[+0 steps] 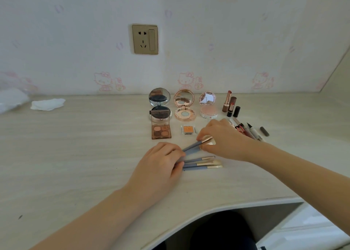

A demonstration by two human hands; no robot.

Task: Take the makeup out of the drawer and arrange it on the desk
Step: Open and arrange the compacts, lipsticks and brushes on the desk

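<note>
Brushes first: I see my left hand (161, 160) curled round the handle ends of the blue-handled, gold-ferruled makeup brushes (202, 163) lying on the pale wood-grain desk (85, 145), long axes running left to right with bristles pointing right. My right hand (221, 138) pinches the gold ferrule of the uppermost blue brush (197, 145), which tilts up toward the right, just above the other three, so its grip is the nearer one for laying it parallel. Beyond them the open round compacts (184, 105), the brown eyeshadow palette (161, 131) and the lipsticks (230, 104) already stand in rows, so I judge the arranging is nearly done
</note>
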